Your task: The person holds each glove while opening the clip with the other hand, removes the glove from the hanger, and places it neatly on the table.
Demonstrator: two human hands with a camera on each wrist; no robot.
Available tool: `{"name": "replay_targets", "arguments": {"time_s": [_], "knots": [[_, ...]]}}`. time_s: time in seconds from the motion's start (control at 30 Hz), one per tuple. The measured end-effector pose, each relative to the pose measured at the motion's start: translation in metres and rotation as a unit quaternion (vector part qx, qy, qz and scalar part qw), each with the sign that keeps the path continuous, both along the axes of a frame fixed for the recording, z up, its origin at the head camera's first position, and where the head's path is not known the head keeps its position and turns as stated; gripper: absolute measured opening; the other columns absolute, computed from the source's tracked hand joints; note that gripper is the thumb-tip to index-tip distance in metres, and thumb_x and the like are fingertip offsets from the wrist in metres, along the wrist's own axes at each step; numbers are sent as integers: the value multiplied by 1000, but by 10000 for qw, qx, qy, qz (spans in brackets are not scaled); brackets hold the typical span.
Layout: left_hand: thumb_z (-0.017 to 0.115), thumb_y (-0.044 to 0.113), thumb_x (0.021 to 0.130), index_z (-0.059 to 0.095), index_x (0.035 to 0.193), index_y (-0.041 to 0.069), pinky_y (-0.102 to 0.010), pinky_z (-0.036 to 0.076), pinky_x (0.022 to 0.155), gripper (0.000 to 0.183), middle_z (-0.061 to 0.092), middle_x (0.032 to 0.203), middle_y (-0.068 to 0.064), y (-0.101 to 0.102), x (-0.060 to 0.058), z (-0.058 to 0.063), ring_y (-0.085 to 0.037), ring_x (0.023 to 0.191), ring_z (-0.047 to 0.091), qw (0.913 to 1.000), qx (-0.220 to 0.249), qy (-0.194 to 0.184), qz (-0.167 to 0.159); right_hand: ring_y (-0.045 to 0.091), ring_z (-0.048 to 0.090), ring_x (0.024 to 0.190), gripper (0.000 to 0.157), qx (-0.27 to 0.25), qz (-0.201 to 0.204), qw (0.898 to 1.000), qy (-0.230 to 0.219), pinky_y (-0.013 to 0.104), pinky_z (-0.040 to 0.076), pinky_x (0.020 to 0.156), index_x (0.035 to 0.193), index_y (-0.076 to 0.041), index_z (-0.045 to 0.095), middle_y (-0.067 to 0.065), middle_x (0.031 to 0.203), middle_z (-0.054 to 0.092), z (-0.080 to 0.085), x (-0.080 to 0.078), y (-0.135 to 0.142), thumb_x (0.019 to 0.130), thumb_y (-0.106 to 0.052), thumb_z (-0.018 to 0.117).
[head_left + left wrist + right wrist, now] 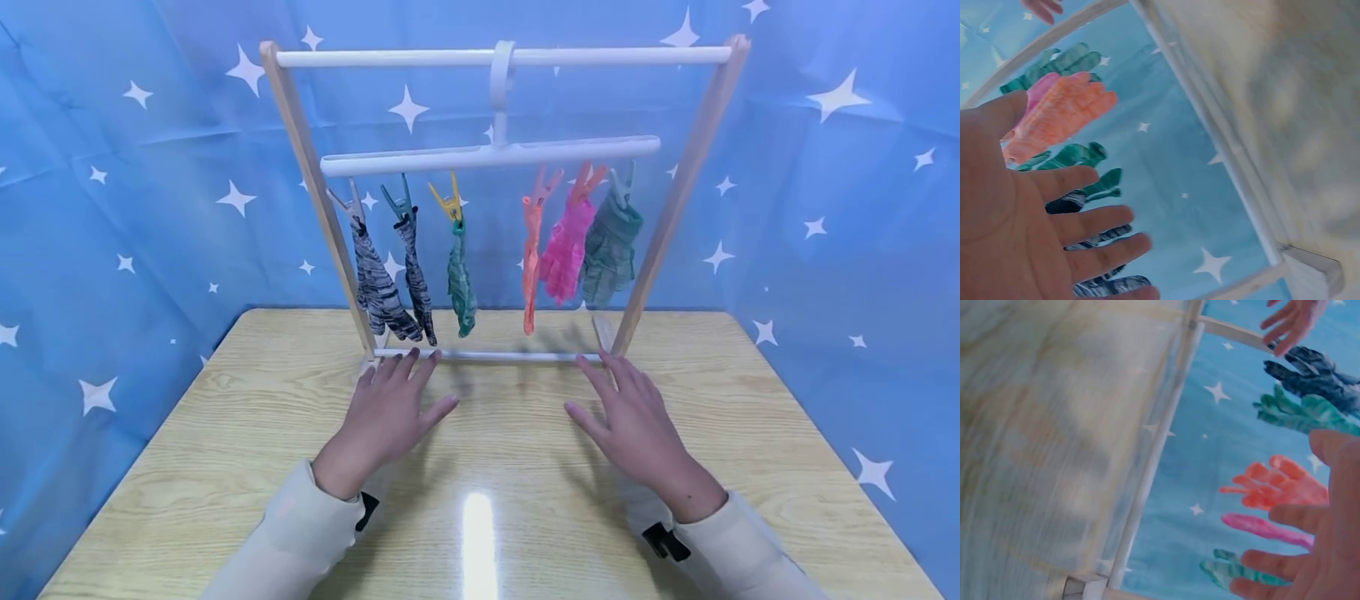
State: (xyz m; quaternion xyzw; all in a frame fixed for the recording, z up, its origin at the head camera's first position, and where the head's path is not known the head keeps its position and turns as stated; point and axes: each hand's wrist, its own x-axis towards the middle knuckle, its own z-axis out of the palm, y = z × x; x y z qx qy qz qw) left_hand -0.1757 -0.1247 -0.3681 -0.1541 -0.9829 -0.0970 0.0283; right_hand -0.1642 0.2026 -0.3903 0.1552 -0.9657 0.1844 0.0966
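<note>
My left hand (386, 417) is held over the wooden table with its fingers spread, holding nothing. Likewise spread, my right hand (637, 421) holds nothing on the other side. Both reach toward the lower bar of a small wooden rack. From a white hanger (420, 159) on the rack, clothespins hold up several knit gloves. Two black-and-grey gloves (378, 279) and a green glove (460, 283) hang on the left. An orange glove (531, 267), a pink glove (568, 250) and a grey-green glove (611, 250) hang on the right. The left wrist view shows the left palm partly covering the gloves.
The rack has a white top rail (375, 58), slanted wooden side posts (686, 183) and a white lower bar (510, 357). It stands at the back of the wood-grain table (225, 467). Blue cloth (150, 208) with white stars surrounds the table at the back and sides.
</note>
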Motion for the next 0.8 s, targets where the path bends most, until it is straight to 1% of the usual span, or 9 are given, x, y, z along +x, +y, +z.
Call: {"name": "replay_targets", "arguments": {"time_s": [0.1,0.17,0.33,0.43,0.53,0.6,0.73,0.8], "knots": [[41,64,100,40,154,24,-62,40,109,68,49,151,-11,6,-2,6,-35,138,48,9997,74,163,-183,47,33,142,62,-198,-38,9996,207,72,27,108,151,-15,42,25,154,37,2,-1,0,101,-50,53],[43,63,100,45,151,23,-58,45,105,65,55,147,-9,10,-2,10,-32,133,54,9991,201,243,-289,47,37,139,60,-259,-52,9992,315,71,29,107,149,-14,45,24,151,41,4,-2,-1,101,-47,55],[43,62,100,53,145,24,-53,50,99,59,63,138,-5,18,-1,19,-28,125,62,9964,566,512,-376,45,40,137,56,-454,-12,9978,489,70,30,107,145,-12,50,20,149,45,8,-6,-5,100,-45,57],[44,58,102,58,140,23,-52,53,97,54,66,133,-4,21,0,24,-27,121,64,9926,830,804,-383,44,41,136,52,-575,30,9967,564,70,31,106,141,-12,54,19,147,47,12,-9,-8,100,-44,57],[47,53,102,64,134,23,-48,56,91,47,69,128,-2,24,-1,25,-25,113,68,9860,1108,1182,-407,42,43,135,47,-689,54,9959,590,69,32,106,136,-13,59,18,145,50,17,-11,-12,101,-42,57],[50,48,102,68,128,23,-44,58,84,40,72,121,1,25,-3,25,-22,103,71,9795,1324,1452,-447,40,45,134,44,-741,70,9953,622,68,33,106,133,-13,62,16,142,53,19,-13,-16,101,-42,58],[53,37,102,73,116,20,-36,57,69,30,76,105,2,28,-7,23,-15,87,72,9624,1761,1979,-600,36,49,131,40,-820,127,9940,713,64,37,105,127,-12,66,12,136,58,23,-18,-22,100,-41,60],[53,34,103,74,112,19,-33,56,67,27,76,101,3,29,-10,22,-12,84,71,9539,1958,2182,-642,35,50,129,39,-863,153,9933,758,62,39,105,126,-12,66,11,133,60,25,-21,-25,99,-40,61]]}}
